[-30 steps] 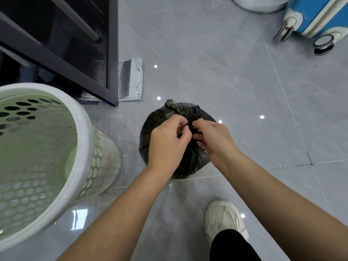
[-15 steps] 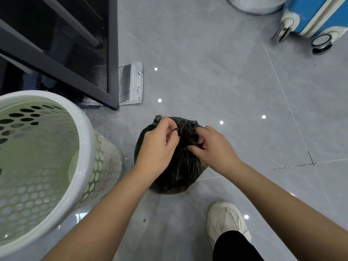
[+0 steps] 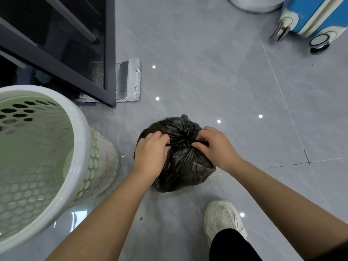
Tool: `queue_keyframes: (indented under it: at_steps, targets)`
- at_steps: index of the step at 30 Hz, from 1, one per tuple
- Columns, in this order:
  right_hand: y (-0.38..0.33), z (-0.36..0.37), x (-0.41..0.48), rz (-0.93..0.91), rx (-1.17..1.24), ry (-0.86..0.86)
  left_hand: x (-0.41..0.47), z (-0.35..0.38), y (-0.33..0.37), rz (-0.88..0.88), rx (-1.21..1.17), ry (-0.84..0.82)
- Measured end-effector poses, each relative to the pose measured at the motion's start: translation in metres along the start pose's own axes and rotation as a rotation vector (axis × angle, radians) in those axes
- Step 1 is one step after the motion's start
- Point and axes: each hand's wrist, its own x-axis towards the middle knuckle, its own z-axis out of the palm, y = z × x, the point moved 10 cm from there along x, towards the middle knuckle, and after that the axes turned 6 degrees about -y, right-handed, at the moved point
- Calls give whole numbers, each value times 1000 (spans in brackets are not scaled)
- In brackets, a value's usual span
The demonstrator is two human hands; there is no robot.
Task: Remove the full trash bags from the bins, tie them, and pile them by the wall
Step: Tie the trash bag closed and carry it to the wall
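Note:
A full black trash bag [image 3: 185, 166] sits on the grey tiled floor in the middle of the head view, its top gathered into a knot. My left hand [image 3: 150, 154] pinches a strand of the bag's neck on the left. On the right side of the knot, my right hand [image 3: 214, 146] grips the other strand. The two strands are drawn apart across the bag's top. A white perforated bin [image 3: 79, 147] stands at the left with no bag inside it.
A dark metal frame [image 3: 110, 53] with a silver foil sheet [image 3: 128, 80] beneath it is at the upper left. A blue suitcase [image 3: 308, 14] on wheels and a round metal base [image 3: 254, 4] are at the top right. My white shoe [image 3: 222, 219] is below the bag.
My hands have moved apart, from touching above the knot to either side of it, pulling the strands sideways. The bag sits lower in view.

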Motion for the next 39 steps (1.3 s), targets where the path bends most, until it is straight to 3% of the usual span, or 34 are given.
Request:
queue_keyframes:
  at_steps: [5,10,25,32,39]
  targets:
    - [15,-11,-8,73,143,-60,-4,-25,5,60,-53,74]
    - [-28,-60,-26,63,134,-51,-17,-84,25,24,-92,49]
    - [-190,-407,-158,162,143,110,-59,-407,261,52,-89,-7]
    - [-212,-535,-198,217,160,110,-54,-499,365,46,-82,-29]
    - [-194,-642,-228,283,127,167,-28,-540,462,71,-115,-8]
